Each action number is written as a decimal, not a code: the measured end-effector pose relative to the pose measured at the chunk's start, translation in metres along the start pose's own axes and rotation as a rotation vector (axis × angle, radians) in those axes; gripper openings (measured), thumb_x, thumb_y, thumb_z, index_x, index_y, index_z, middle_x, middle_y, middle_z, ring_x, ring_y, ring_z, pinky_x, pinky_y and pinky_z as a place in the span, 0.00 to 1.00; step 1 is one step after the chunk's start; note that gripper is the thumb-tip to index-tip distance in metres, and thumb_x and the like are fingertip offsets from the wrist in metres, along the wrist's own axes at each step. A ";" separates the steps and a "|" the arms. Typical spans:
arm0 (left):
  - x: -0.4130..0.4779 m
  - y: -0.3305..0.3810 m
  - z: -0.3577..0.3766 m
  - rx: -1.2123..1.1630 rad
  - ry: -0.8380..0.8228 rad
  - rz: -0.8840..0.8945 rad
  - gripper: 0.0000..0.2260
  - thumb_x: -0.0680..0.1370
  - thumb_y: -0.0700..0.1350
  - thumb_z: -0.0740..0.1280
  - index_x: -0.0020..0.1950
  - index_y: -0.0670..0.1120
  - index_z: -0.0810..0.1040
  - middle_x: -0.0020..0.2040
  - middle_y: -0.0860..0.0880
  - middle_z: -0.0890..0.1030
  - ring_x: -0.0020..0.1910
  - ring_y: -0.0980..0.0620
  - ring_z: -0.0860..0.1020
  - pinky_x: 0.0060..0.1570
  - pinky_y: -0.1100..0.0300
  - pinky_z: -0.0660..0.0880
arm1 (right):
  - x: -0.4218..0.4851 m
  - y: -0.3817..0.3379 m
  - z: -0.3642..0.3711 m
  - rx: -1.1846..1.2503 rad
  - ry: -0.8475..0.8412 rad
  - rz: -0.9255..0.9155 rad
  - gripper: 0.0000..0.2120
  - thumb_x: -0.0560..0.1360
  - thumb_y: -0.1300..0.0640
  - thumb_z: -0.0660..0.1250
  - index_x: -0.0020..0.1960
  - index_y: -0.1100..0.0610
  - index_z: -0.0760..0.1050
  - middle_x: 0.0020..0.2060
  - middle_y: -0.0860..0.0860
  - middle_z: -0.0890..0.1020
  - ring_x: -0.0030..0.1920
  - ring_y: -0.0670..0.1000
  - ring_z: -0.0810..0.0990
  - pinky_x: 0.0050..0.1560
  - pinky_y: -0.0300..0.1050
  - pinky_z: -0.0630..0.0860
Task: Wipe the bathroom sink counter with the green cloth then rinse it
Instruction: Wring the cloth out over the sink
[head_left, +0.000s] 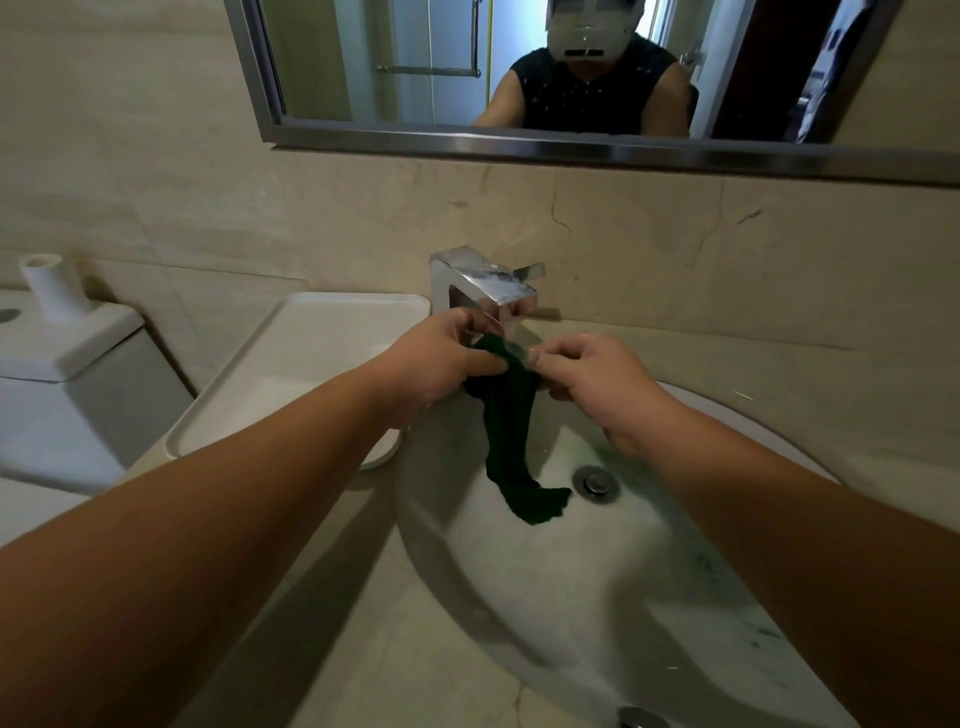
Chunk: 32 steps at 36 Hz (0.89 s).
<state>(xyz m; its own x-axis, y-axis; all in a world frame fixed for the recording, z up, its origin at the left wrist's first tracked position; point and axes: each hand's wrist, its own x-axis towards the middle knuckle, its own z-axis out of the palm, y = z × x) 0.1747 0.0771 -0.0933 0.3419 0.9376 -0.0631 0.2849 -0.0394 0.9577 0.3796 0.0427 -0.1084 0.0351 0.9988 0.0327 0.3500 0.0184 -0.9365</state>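
Both hands meet under the faucet (488, 286): the left hand (441, 358) pinches the top of the green cloth (509, 415) from nine o'clock, and the right hand (592, 379) pinches it from three. The cloth hangs at the sink's (519, 597) twelve o'clock, its tail just beside the drain (596, 483) (green smears tint the bowl toward four o'clock). The tail could slide over the drain and back water up. Spray could also wet the counter (779, 395) and the white tray (291, 374) at ten.
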 end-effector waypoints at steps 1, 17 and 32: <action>-0.001 0.002 0.000 0.021 -0.006 -0.009 0.13 0.77 0.38 0.76 0.60 0.46 0.82 0.54 0.43 0.88 0.54 0.44 0.87 0.60 0.46 0.83 | 0.001 0.000 -0.001 -0.001 0.018 -0.006 0.06 0.79 0.55 0.72 0.45 0.51 0.86 0.42 0.51 0.88 0.47 0.52 0.85 0.52 0.51 0.79; -0.009 0.016 -0.007 0.245 -0.081 -0.073 0.07 0.74 0.40 0.79 0.50 0.43 0.85 0.50 0.41 0.88 0.54 0.40 0.86 0.59 0.46 0.83 | -0.007 -0.008 -0.016 0.017 0.170 0.001 0.07 0.81 0.56 0.67 0.45 0.49 0.80 0.50 0.56 0.85 0.55 0.58 0.83 0.62 0.61 0.80; -0.019 0.023 0.015 -0.274 -0.133 -0.144 0.05 0.84 0.40 0.67 0.52 0.46 0.83 0.53 0.40 0.85 0.53 0.41 0.82 0.56 0.47 0.77 | -0.015 -0.018 -0.007 -0.153 -0.212 -0.016 0.14 0.72 0.43 0.78 0.52 0.49 0.82 0.44 0.46 0.88 0.48 0.48 0.87 0.50 0.47 0.81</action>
<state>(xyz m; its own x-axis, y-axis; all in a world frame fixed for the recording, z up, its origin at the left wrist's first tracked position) 0.1880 0.0531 -0.0737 0.4348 0.8727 -0.2223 0.0939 0.2016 0.9750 0.3789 0.0268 -0.0898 -0.1634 0.9857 -0.0419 0.4872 0.0437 -0.8722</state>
